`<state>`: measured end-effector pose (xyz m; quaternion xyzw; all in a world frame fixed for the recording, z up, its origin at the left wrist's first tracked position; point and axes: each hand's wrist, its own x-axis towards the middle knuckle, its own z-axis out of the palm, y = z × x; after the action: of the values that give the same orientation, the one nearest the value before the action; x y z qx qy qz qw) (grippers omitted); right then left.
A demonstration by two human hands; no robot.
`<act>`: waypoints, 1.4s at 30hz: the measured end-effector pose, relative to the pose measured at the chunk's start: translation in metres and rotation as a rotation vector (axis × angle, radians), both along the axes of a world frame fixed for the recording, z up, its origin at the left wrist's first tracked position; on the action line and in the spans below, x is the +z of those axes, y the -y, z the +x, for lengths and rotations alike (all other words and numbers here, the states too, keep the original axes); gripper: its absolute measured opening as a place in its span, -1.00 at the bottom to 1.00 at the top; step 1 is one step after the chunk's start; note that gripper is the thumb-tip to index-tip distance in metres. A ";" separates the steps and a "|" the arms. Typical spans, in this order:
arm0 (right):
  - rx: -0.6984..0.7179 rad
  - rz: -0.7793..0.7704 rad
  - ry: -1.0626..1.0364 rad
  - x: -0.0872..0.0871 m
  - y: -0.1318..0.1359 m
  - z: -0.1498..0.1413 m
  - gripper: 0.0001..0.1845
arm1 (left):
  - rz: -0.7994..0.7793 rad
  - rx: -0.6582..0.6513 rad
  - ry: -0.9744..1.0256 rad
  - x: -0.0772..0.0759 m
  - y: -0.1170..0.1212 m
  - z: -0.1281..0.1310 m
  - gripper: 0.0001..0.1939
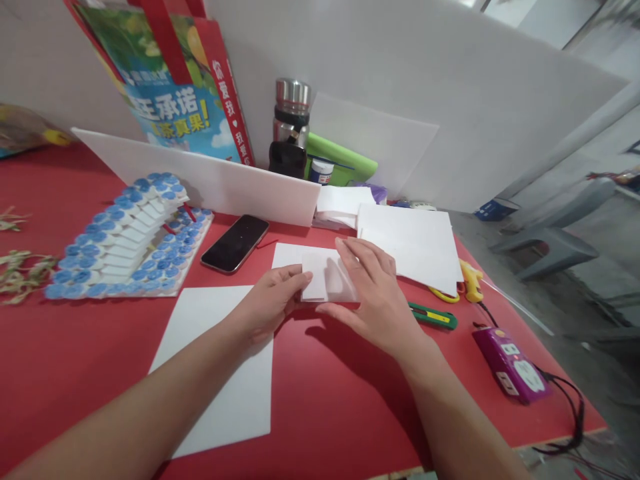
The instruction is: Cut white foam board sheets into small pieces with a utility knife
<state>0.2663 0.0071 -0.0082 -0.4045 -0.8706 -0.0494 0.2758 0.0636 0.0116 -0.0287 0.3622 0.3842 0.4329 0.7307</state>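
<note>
My left hand (270, 300) pinches a small white card piece (314, 277) between thumb and fingers, above the red tabletop (320, 380). To its right my right hand (377, 293) is open, thumb apart from the stretched fingers. Its fingertips are close to the white piece; I cannot tell whether they touch it. Behind both hands lies a white sheet (285, 253), partly covered by them. A larger white sheet (225, 380) rests under my left forearm. Just right of my right hand is a green utility knife (435, 317).
A blue-and-white craft model (125, 240) and a phone (235, 243) lie at left. White boards (410, 243) are stacked at back right, near a yellow glue gun (471, 280) and a purple power box (513, 367) with cables. A steel bottle (293, 107) stands behind a long white board (215, 180).
</note>
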 end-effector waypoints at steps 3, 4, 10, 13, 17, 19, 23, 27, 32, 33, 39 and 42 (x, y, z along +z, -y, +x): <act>0.001 -0.076 0.088 -0.001 0.000 0.000 0.00 | -0.008 -0.058 -0.028 -0.002 0.001 0.000 -0.66; 0.003 -0.098 0.106 -0.002 0.000 -0.001 -0.01 | -0.007 -0.077 -0.035 -0.002 0.002 0.001 -0.67; 0.006 -0.182 0.093 -0.003 0.002 -0.008 -0.23 | 0.013 -0.151 -0.053 -0.001 0.008 0.003 -0.72; 0.018 -0.178 0.071 0.001 0.003 -0.008 -0.28 | 0.028 -0.204 -0.087 -0.001 0.008 0.000 -0.71; 0.025 -0.157 0.073 0.005 0.008 -0.007 -0.30 | 0.084 -0.225 -0.199 0.000 0.008 -0.006 -0.69; 0.011 -0.169 0.087 0.007 0.015 -0.007 -0.31 | 0.115 -0.254 -0.214 0.003 0.007 -0.008 -0.70; 0.000 -0.282 0.118 0.012 0.040 -0.007 -0.33 | 0.127 -0.499 -0.301 0.022 -0.001 -0.018 -0.69; 0.053 -0.459 0.181 0.012 0.058 -0.006 -0.32 | 0.489 -0.358 -0.849 0.047 -0.001 -0.038 -0.65; 0.080 -0.594 0.189 0.007 0.039 -0.003 -0.36 | 0.822 -0.467 -1.447 0.037 0.038 -0.055 0.00; 0.087 -0.612 0.191 0.007 0.032 -0.001 -0.36 | 0.823 -0.518 -1.488 0.029 0.048 -0.057 0.18; 0.068 -0.644 0.168 0.007 0.001 0.013 -0.35 | 0.789 -0.615 -1.575 -0.012 0.066 -0.071 0.35; 0.086 -0.629 0.159 0.004 -0.001 0.013 -0.32 | 0.839 -0.547 -1.540 -0.005 0.051 -0.066 0.32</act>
<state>0.2797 0.0086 -0.0038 -0.4278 -0.8781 0.2024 0.0703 -0.0025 -0.0397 -0.0333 0.8642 0.4772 -0.0119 0.1587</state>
